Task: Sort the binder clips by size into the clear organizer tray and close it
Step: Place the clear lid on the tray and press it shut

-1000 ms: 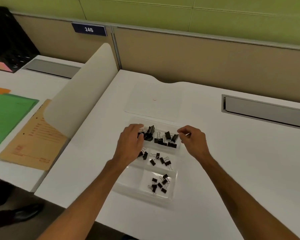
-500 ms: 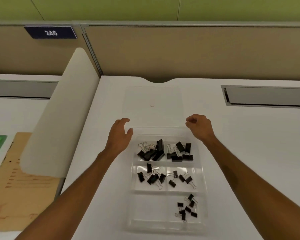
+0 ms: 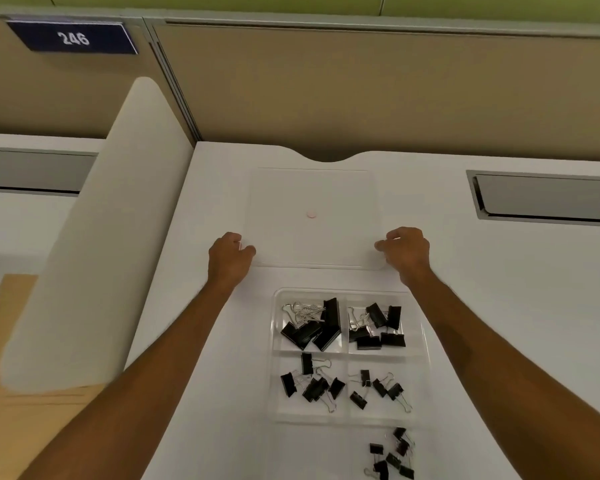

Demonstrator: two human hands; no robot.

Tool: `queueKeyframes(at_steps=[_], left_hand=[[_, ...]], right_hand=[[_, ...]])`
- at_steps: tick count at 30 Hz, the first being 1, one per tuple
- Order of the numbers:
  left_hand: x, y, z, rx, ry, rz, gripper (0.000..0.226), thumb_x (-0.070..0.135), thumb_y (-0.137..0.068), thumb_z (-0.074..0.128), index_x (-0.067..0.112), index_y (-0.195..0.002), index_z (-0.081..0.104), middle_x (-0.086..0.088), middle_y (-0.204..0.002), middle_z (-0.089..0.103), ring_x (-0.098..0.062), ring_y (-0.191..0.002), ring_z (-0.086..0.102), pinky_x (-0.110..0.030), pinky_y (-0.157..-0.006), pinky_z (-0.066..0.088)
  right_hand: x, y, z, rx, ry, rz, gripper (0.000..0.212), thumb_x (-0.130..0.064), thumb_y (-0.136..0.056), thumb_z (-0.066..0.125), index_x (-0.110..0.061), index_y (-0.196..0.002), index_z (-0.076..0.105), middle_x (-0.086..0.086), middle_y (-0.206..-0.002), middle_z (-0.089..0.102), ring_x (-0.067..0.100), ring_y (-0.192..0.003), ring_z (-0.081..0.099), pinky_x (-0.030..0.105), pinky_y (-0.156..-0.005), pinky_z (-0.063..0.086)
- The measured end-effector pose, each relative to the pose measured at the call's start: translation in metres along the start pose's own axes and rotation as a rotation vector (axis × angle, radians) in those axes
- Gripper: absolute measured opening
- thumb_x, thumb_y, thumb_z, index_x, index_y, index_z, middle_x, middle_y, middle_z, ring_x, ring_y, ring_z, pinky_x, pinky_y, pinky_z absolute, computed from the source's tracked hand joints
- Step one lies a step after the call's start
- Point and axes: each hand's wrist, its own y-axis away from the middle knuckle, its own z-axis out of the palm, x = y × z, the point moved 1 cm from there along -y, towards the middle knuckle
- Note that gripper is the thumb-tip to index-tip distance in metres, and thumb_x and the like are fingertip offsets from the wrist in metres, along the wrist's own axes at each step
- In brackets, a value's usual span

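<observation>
Both hands curl at the near corners of the clear lid [image 3: 312, 202] – left hand [image 3: 230, 255] and right hand [image 3: 405, 251] pinching it – flat on the white desk [image 3: 239, 375], just beyond the open organizer tray [image 3: 343, 292] of sorted binder clips [image 3: 309, 336]

Office: cubicle partition [image 3: 361, 91], no. plate 246 [image 3: 72, 38], white desk [image 3: 499, 289].

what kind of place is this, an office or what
Most likely an open-plan office workstation: a white desk backed by a tan cubicle partition, a numbered plate reading 246, and a recessed cable slot.
</observation>
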Motion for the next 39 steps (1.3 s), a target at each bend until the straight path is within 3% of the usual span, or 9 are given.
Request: queueKeyframes(at_steps=[3, 5, 8, 11, 16, 21, 27, 34, 39], left_hand=[[-0.002, -0.004, -0.002, 0.002, 0.131, -0.104, 0.038, 0.01, -0.084, 0.067, 0.008, -0.121, 0.059, -0.007, -0.114, 0.061, -0.023, -0.105, 0.06, -0.026, -0.085, 0.044], [-0.005, -0.005, -0.005, -0.019, 0.206, -0.129, 0.027, 0.001, -0.08, 0.066, 0.013, -0.104, 0.065, -0.006, -0.102, 0.062, -0.022, -0.09, 0.059, -0.028, -0.08, 0.047], [-0.009, -0.001, -0.011, -0.076, 0.361, -0.179, 0.036, -0.009, -0.075, 0.068, 0.006, -0.107, 0.067, -0.015, -0.104, 0.069, -0.027, -0.083, 0.067, -0.034, -0.082, 0.055], [-0.003, 0.016, -0.022, -0.127, 0.508, -0.165, 0.034, -0.014, -0.08, 0.064, -0.001, -0.111, 0.062, -0.02, -0.097, 0.068, -0.025, -0.07, 0.068, -0.028, -0.073, 0.056], [0.018, 0.056, -0.046, -0.163, 0.639, -0.082, 0.037, -0.019, -0.078, 0.063, 0.007, -0.104, 0.057, -0.025, -0.105, 0.068, -0.033, -0.082, 0.07, -0.035, -0.077, 0.059], [0.038, 0.101, -0.068, -0.123, 0.696, 0.073, 0.036, -0.024, -0.081, 0.05, 0.005, -0.103, 0.053, -0.024, -0.092, 0.072, -0.033, -0.078, 0.074, -0.035, -0.074, 0.06], [0.041, 0.155, -0.084, 0.065, 0.66, 0.273, 0.034, -0.022, -0.083, 0.051, 0.009, -0.095, 0.058, -0.018, -0.085, 0.074, -0.031, -0.079, 0.074, -0.041, -0.076, 0.061], [0.038, 0.225, -0.076, 0.379, 0.35, 0.529, 0.033, -0.016, -0.082, 0.05, 0.013, -0.094, 0.058, 0.003, -0.085, 0.075, -0.012, -0.085, 0.072, -0.036, -0.08, 0.059], [0.021, 0.269, -0.065, 0.624, -0.106, 0.879, 0.034, -0.017, -0.082, 0.058, 0.012, -0.099, 0.059, -0.001, -0.074, 0.068, -0.018, -0.061, 0.065, -0.037, -0.051, 0.054]], right_hand=[[-0.001, -0.005, 0.0, -0.006, -0.064, 0.038, 0.024, 0.001, -0.073, 0.077, -0.014, -0.068, 0.058, 0.006, -0.076, 0.061, 0.021, -0.068, 0.056, 0.025, -0.06, 0.046], [-0.001, -0.006, -0.002, -0.028, -0.098, 0.094, 0.027, -0.001, -0.075, 0.078, -0.012, -0.062, 0.057, 0.002, -0.065, 0.055, 0.017, -0.06, 0.051, 0.023, -0.054, 0.041], [0.003, -0.001, -0.01, -0.04, -0.167, 0.134, 0.011, -0.004, -0.076, 0.079, -0.007, -0.074, 0.068, 0.005, -0.074, 0.064, 0.014, -0.061, 0.053, 0.024, -0.056, 0.042], [0.009, 0.012, -0.021, -0.062, -0.222, 0.067, 0.013, 0.0, -0.077, 0.079, -0.011, -0.076, 0.072, 0.005, -0.09, 0.072, 0.01, -0.07, 0.059, 0.021, -0.061, 0.043], [0.003, 0.04, -0.043, -0.061, -0.228, -0.033, 0.017, -0.002, -0.078, 0.078, -0.006, -0.094, 0.074, 0.008, -0.088, 0.071, 0.016, -0.069, 0.058, 0.024, -0.058, 0.044], [-0.005, 0.07, -0.064, -0.088, -0.274, -0.075, 0.02, 0.0, -0.082, 0.074, -0.003, -0.102, 0.073, 0.012, -0.09, 0.071, 0.021, -0.076, 0.062, 0.027, -0.064, 0.052], [-0.019, 0.12, -0.087, -0.137, -0.445, -0.095, 0.015, -0.012, -0.091, 0.067, -0.003, -0.102, 0.07, 0.018, -0.105, 0.07, 0.025, -0.086, 0.066, 0.033, -0.072, 0.057], [-0.036, 0.183, -0.122, -0.549, -0.954, -0.025, 0.045, -0.03, -0.098, 0.06, 0.009, -0.121, 0.058, 0.026, -0.115, 0.066, 0.04, -0.102, 0.07, 0.043, -0.084, 0.061], [-0.024, 0.211, -0.147, -0.737, -1.128, 0.066, 0.062, -0.041, -0.098, 0.056, 0.013, -0.128, 0.049, 0.035, -0.125, 0.06, 0.048, -0.11, 0.064, 0.051, -0.088, 0.058]])
